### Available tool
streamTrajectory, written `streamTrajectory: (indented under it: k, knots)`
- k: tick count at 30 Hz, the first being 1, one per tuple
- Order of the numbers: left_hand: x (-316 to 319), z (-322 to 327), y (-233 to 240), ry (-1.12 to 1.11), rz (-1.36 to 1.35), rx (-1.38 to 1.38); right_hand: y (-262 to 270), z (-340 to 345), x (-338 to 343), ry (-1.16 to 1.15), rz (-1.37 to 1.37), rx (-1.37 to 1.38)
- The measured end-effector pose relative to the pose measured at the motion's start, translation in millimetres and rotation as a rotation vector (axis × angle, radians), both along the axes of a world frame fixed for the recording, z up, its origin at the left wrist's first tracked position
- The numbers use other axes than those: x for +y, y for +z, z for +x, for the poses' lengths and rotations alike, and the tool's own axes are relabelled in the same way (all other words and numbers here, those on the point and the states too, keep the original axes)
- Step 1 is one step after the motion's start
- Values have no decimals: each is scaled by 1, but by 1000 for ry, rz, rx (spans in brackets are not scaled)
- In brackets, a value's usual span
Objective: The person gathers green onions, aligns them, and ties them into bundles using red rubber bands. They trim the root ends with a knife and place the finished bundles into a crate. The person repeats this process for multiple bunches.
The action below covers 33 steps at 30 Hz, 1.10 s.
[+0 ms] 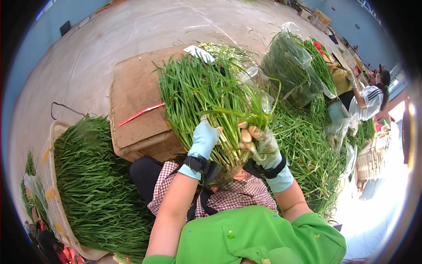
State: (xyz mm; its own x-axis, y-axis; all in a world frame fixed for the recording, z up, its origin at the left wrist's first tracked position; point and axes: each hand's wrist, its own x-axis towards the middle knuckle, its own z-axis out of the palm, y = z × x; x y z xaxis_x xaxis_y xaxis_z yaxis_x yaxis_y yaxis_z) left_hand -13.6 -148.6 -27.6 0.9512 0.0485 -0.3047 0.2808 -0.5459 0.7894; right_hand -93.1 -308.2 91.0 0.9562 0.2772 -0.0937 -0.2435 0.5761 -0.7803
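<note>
A thick bunch of long green stalks with flat leaves (197,89), resembling garlic chives, lies across my lap and onto a brown box. Its pale stems lead down to a clump of dirty roots (230,171). My left hand (203,137), in a light blue glove with bare fingertips, is closed around the stems from the left. On the right, my right hand (265,145), in a soiled matching glove, pinches a few yellowish-green leaves (260,117) beside the bunch. A pale stalk end hangs under its fingers. Both wrists carry black straps.
The brown box (138,85) bears a red strip (141,114). To my left stands a white plastic basket (52,184) packed with greens (99,188). Loose leaves (306,148) pile up to my right, near a filled clear plastic bag (288,66). A person (367,99) sits beyond.
</note>
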Motion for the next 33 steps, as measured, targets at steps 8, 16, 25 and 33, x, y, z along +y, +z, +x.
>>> streamTrajectory:
  k: [8, 16, 25, 33]
  knots:
    - [3, -8, 8, 58, -73, 24, 45, -21, -84, -190, 37, -189]
    - [8, -9, 3, 126, -484, -4, 62, -50, -308, -727, -614, -74]
    - [16, -25, 58, 62, -593, -71, -60, -72, -268, -850, -1138, 340]
    - [1, -41, 59, 17, -1069, -144, -38, 7, -54, 75, -448, -105]
